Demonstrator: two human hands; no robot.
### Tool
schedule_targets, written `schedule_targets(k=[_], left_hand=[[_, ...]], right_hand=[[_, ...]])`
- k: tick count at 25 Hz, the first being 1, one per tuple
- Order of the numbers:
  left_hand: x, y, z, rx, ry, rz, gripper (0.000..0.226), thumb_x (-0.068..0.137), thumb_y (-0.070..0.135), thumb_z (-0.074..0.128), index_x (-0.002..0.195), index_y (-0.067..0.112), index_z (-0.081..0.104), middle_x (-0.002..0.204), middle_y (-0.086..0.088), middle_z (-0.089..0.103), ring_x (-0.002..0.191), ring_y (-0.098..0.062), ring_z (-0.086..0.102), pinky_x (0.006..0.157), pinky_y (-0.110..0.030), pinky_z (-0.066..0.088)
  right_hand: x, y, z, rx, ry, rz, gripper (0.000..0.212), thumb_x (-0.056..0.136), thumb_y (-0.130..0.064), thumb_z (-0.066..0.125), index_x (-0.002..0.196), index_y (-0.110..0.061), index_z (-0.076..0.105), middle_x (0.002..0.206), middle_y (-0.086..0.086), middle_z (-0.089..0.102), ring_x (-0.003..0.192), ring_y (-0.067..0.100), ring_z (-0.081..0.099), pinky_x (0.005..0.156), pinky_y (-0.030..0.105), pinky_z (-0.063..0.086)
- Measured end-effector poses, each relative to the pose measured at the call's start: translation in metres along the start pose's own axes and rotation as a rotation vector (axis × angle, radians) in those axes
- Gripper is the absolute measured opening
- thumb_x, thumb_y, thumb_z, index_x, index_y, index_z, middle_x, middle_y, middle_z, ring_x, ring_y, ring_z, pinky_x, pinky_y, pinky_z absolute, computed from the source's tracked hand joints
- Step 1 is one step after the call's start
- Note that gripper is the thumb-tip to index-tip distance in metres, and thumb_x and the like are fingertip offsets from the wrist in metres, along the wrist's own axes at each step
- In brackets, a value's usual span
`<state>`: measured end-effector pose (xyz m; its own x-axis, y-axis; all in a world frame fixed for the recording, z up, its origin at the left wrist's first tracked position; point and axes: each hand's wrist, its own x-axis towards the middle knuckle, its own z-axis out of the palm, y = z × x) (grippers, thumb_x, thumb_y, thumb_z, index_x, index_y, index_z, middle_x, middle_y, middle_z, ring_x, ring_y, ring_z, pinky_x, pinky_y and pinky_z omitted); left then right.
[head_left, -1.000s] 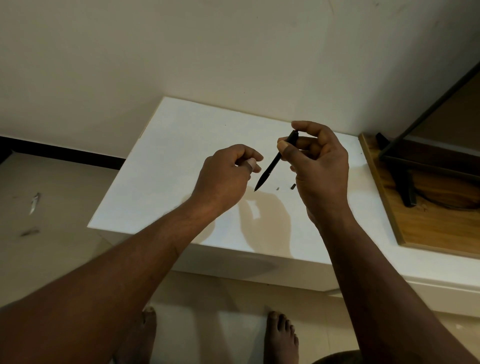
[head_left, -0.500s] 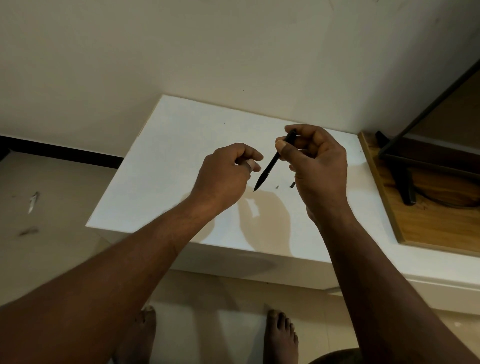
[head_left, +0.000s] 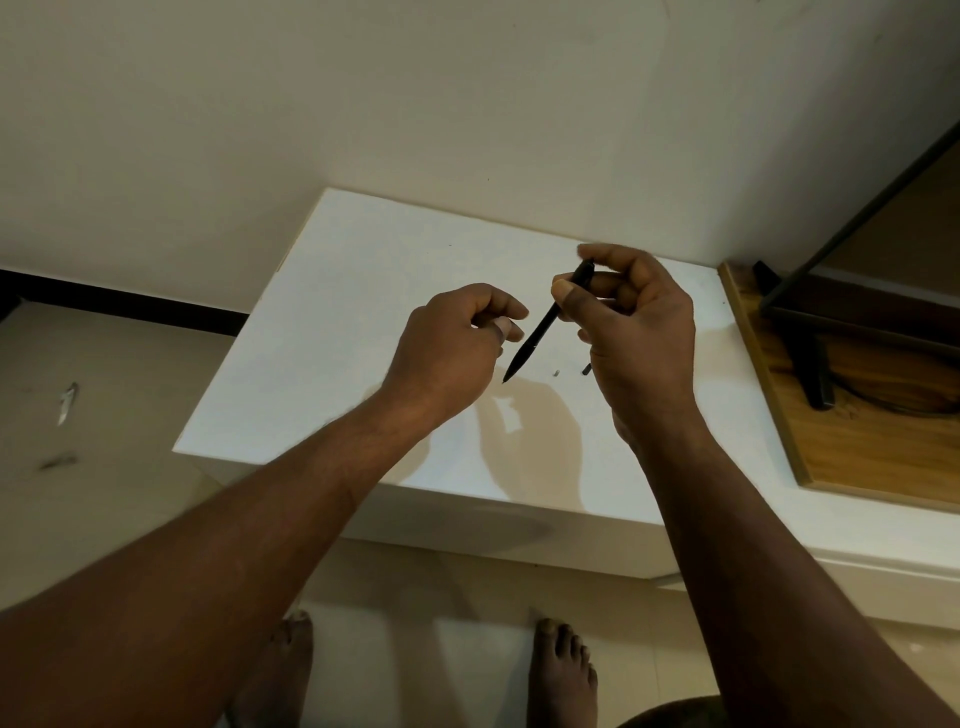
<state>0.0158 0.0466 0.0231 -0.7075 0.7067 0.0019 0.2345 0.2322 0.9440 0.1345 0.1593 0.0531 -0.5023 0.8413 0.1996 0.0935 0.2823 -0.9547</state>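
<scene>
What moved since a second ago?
Hardly anything. The right hand still pinches the pen, tip pointing down; only its forefinger at the pen's top looks blurred. The left hand stays curled beside it, and two small bits stay on the table.

A single head-worn camera looks forward and steeply down from close above the white counter (head_left: 363, 322), taking in both forearms, the wall behind, and the floor (head_left: 104, 493) beneath.

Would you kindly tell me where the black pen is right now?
In the head view, right of centre, the black pen is pinched in the right hand above the white table, its tip slanting down towards the left hand.
</scene>
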Motion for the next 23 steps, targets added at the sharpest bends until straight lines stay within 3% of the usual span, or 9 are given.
schedule_targets(k=[4, 7, 10, 14, 18, 23], left_hand=[[0.000, 0.001, -0.001, -0.010, -0.023, 0.029, 0.012, 0.099, 0.031, 0.065, 0.106, 0.031, 0.075, 0.095, 0.012, 0.076, 0.093, -0.010, 0.071, 0.086, -0.044, 0.062], [-0.004, 0.002, 0.002, 0.022, -0.080, 0.092, 0.020, 0.091, 0.046, 0.074, 0.105, 0.031, 0.074, 0.093, 0.014, 0.075, 0.090, -0.006, 0.071, 0.080, -0.032, 0.060], [-0.004, 0.001, 0.004, 0.105, -0.030, 0.146, 0.016, 0.089, 0.040, 0.079, 0.099, 0.027, 0.076, 0.079, 0.018, 0.072, 0.073, 0.006, 0.066, 0.067, -0.015, 0.046], [0.000, -0.001, -0.001, 0.081, 0.044, 0.095, 0.008, 0.088, 0.036, 0.079, 0.090, 0.028, 0.077, 0.071, 0.016, 0.071, 0.064, 0.005, 0.062, 0.064, -0.019, 0.044], [0.002, -0.003, -0.003, 0.066, 0.090, 0.029, 0.009, 0.088, 0.036, 0.079, 0.088, 0.028, 0.077, 0.070, 0.012, 0.070, 0.061, -0.001, 0.061, 0.061, -0.020, 0.044], [0.003, -0.004, -0.003, 0.065, 0.073, 0.020, 0.010, 0.088, 0.035, 0.079, 0.089, 0.026, 0.077, 0.068, 0.011, 0.069, 0.058, -0.001, 0.061, 0.060, -0.020, 0.045]], right_hand=[[0.000, -0.001, 0.000, 0.010, 0.005, 0.008, 0.029, 0.090, -0.020, 0.082, 0.116, -0.026, 0.072, 0.101, -0.001, 0.081, 0.088, 0.017, 0.078, 0.063, 0.018, 0.054], [-0.001, -0.001, 0.000, 0.010, -0.015, 0.012, 0.028, 0.090, -0.019, 0.082, 0.115, -0.025, 0.073, 0.100, -0.001, 0.081, 0.086, 0.012, 0.079, 0.069, 0.022, 0.057], [-0.002, 0.000, 0.001, 0.012, -0.060, 0.031, 0.028, 0.090, -0.024, 0.082, 0.117, -0.026, 0.072, 0.100, -0.001, 0.081, 0.084, 0.011, 0.080, 0.070, 0.021, 0.057], [0.005, 0.007, -0.002, -0.051, -0.071, 0.102, 0.029, 0.098, -0.039, 0.074, 0.122, -0.026, 0.068, 0.101, -0.003, 0.082, 0.080, 0.010, 0.080, 0.066, 0.023, 0.055], [0.009, 0.028, -0.008, -0.365, -0.098, 0.152, 0.017, 0.101, -0.029, 0.069, 0.116, -0.023, 0.070, 0.094, -0.006, 0.080, 0.077, 0.013, 0.079, 0.075, 0.039, 0.063], [0.006, 0.052, -0.005, -0.896, -0.242, 0.087, 0.029, 0.098, -0.015, 0.065, 0.125, -0.019, 0.072, 0.109, 0.005, 0.077, 0.104, 0.028, 0.071, 0.088, 0.039, 0.059]])
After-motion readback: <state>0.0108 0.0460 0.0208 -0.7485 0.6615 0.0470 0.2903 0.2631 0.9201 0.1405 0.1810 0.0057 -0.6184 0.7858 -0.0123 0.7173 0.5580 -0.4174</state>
